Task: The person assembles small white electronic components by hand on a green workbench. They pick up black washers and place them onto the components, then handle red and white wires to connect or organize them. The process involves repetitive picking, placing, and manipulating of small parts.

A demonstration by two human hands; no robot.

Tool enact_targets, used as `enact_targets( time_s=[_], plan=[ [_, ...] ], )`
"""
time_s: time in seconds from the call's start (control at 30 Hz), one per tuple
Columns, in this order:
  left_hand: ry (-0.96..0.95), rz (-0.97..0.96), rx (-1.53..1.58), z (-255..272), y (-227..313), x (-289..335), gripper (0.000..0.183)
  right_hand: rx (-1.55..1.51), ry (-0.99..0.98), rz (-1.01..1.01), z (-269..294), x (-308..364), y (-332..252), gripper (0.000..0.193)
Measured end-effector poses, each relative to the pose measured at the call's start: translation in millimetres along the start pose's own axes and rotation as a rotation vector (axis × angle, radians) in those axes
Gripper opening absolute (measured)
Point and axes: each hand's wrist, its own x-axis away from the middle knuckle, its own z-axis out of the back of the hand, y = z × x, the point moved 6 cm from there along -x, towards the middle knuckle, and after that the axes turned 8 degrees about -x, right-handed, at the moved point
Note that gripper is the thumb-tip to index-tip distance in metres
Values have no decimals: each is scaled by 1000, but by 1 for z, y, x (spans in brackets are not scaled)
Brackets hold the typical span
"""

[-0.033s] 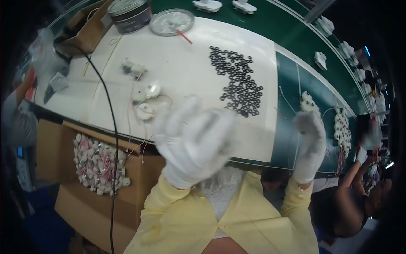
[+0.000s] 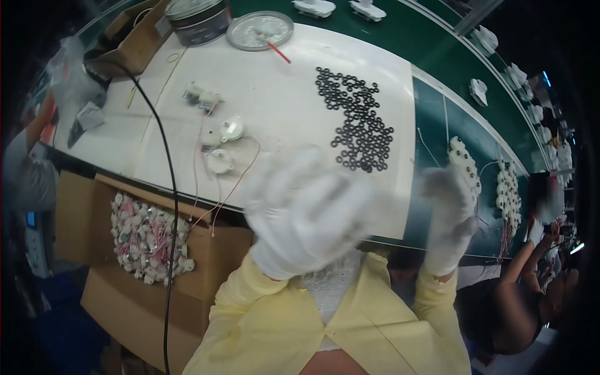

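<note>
My left hand (image 2: 306, 215), in a white glove, is raised over the near edge of the white worktop. Its fingers are smeared by motion, and whether anything is in them does not show. My right hand (image 2: 449, 215), gloved too, hovers at the near part of the green mat, its fingers curled and blurred. Just beyond it lies a row of small white motors (image 2: 464, 164) with dark round pieces on top. Many black rings (image 2: 362, 134) are spread on the worktop. Left of them sit white geared motors (image 2: 220, 161) with thin wires.
A cardboard box (image 2: 219, 256) of wired white motors (image 2: 147, 240) stands at the near left. A black cable (image 2: 164, 144) hangs across the view. At the back are a tin (image 2: 199, 24) and a lid (image 2: 257, 36) with a red stick (image 2: 279, 52). Another person (image 2: 509, 306) works at right.
My left hand has shifted slightly right. My right hand has drawn a little left, away from the row of motors. The whole view has shifted slightly.
</note>
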Motion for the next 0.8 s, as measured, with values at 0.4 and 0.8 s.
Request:
enact_targets(
  time_s=[0.4, 0.8],
  plan=[
    [59, 94, 49, 2, -23, -1, 23, -749, -46, -482, -48, 3, 32, 98],
    [-43, 461, -338, 7, -130, 39, 22, 490, -5, -570, -1, -27, 30, 28]
  ],
)
